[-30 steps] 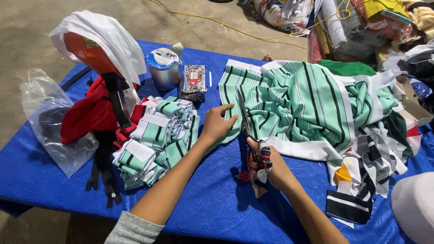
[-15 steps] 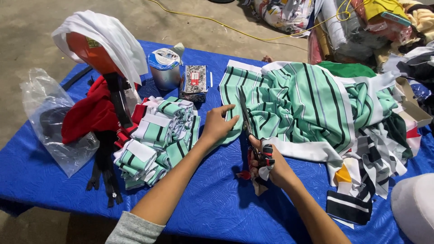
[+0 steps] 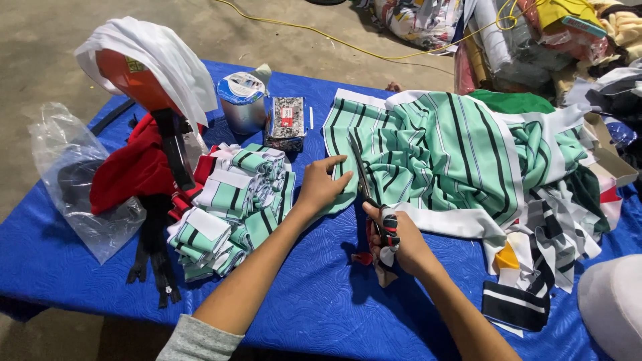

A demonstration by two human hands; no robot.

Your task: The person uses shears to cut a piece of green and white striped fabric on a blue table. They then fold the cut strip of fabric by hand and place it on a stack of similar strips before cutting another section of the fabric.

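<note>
The green-and-white striped fabric lies rumpled on the blue table, left hand pressing its edge flat, fingers together, while the right hand grips scissors pointing away, long axis near vertical

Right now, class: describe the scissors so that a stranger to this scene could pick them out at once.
Start at the blue table cover and find the big mint-green striped cloth. At its left edge, the right hand holds scissors beside the left hand. They alone have metal blades, with red and black handles.
</note>
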